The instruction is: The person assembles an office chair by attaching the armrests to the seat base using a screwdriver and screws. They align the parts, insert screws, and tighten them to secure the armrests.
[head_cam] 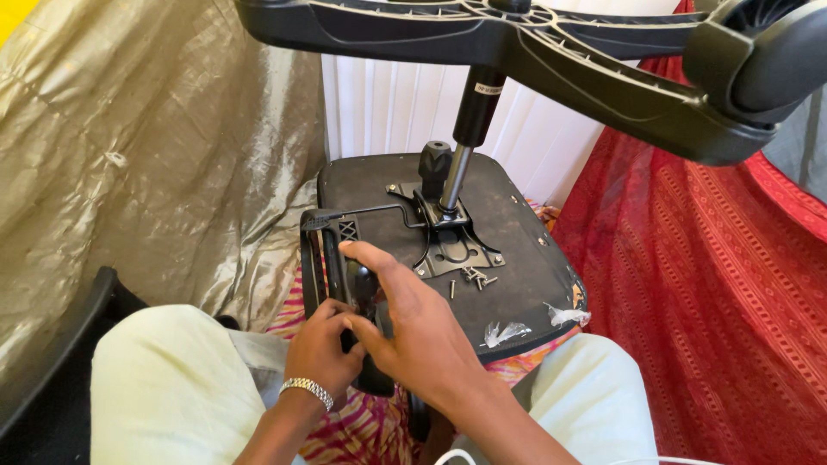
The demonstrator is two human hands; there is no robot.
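Note:
An office chair lies upside down in front of me, its black seat underside (pixel 517 232) facing up. A metal mechanism plate (pixel 452 245) with a black knob (pixel 435 164) is bolted at its centre, and the gas cylinder (pixel 469 129) rises to the star base (pixel 534 52) overhead. My left hand (pixel 320 349), with a metal wristwatch, grips the lower part of a black armrest (pixel 323 258) at the seat's left edge. My right hand (pixel 413 323) lies over the same armrest bracket, fingers spread. Several loose screws (pixel 474 277) lie beside the plate.
A gold fabric sheet (pixel 146 146) hangs on the left and a red patterned cloth (pixel 715 284) covers the right. A caster wheel (pixel 767 60) sits at the top right. My knees in pale trousers (pixel 172 387) frame the seat. White blinds (pixel 388 103) stand behind.

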